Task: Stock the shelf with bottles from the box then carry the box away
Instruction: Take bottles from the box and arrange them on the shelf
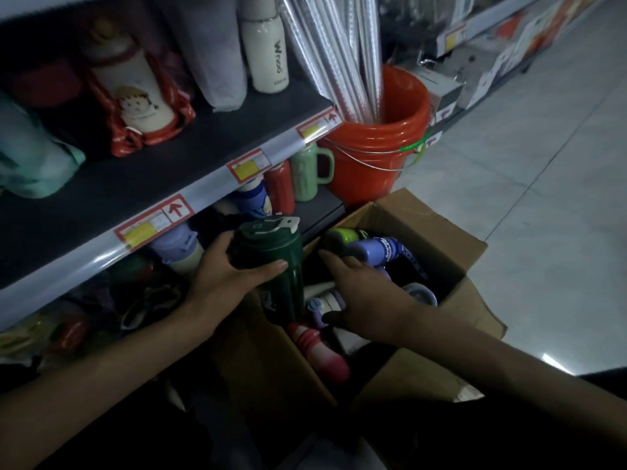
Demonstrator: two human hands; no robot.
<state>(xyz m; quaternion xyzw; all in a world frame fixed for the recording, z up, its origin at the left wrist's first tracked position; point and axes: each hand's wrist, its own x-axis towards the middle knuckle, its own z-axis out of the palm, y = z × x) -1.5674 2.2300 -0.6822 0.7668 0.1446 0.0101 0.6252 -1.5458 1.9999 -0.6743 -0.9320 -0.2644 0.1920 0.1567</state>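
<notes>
Cardboard, open-flapped, the box (pixel 424 228) sits on the floor against the shelving with several bottles lying loose inside, a pink one (pixel 322 351) nearest and a blue one (pixel 383 252) further in. Over them the right hand (pixel 366 293) reaches down, its fingers (pixel 334 259) spread and closed on nothing yet. Beside it the left hand (pixel 234 269) wraps its fingers (pixel 271 266) around a dark green bottle (pixel 274 266), held upright at the box's left edge, just before the lower shelf (pixel 319 212). Stocking looks to be mid-way. The next move calls for carrying the green bottle into a gap among the bottles already standing there, below the price-tag rail (pixel 152 222).
</notes>
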